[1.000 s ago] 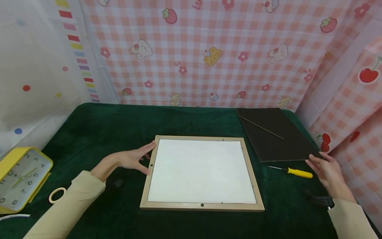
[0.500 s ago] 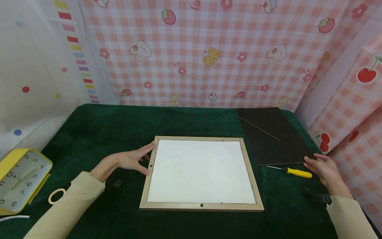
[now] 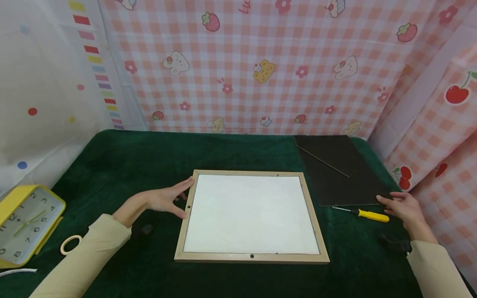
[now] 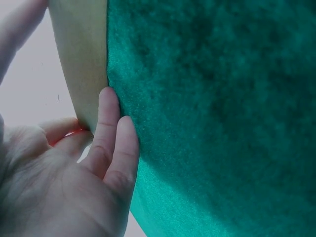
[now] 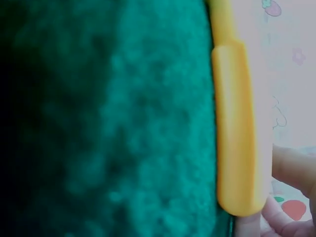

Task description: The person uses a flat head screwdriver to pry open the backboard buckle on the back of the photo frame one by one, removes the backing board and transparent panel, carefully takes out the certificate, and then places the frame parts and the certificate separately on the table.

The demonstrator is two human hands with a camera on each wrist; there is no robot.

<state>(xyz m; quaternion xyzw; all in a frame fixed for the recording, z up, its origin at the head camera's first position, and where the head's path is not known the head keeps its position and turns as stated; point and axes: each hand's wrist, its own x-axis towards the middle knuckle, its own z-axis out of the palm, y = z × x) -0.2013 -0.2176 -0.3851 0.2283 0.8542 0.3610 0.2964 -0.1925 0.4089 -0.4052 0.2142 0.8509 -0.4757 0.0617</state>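
Note:
A light wooden frame (image 3: 251, 258) with a white panel (image 3: 249, 213) inside lies flat on the green cloth. My left hand (image 3: 164, 199) rests against the frame's left side, thumb and fingers spread along it. In the left wrist view, straight fingers (image 4: 109, 118) lie at the wood's edge. At the back right lies a black board (image 3: 331, 186) with a thin strip (image 3: 322, 160) slanting across it. My right hand (image 3: 407, 209) pinches the board's near right corner, thumb on top. Just in front of the board is a yellow-handled screwdriver (image 3: 372, 215), its handle large in the right wrist view.
A yellow clock (image 3: 31, 223) stands at the left edge, with a pale ring (image 3: 70, 244) and a white curved piece (image 3: 18, 271) near it. Patterned curtains (image 3: 238, 82) hang behind and on both sides of the table.
The black board has shifted slightly left and toward me, and its near edge is now close to the screwdriver. My right hand has moved a little left with it; the left hand stays still.

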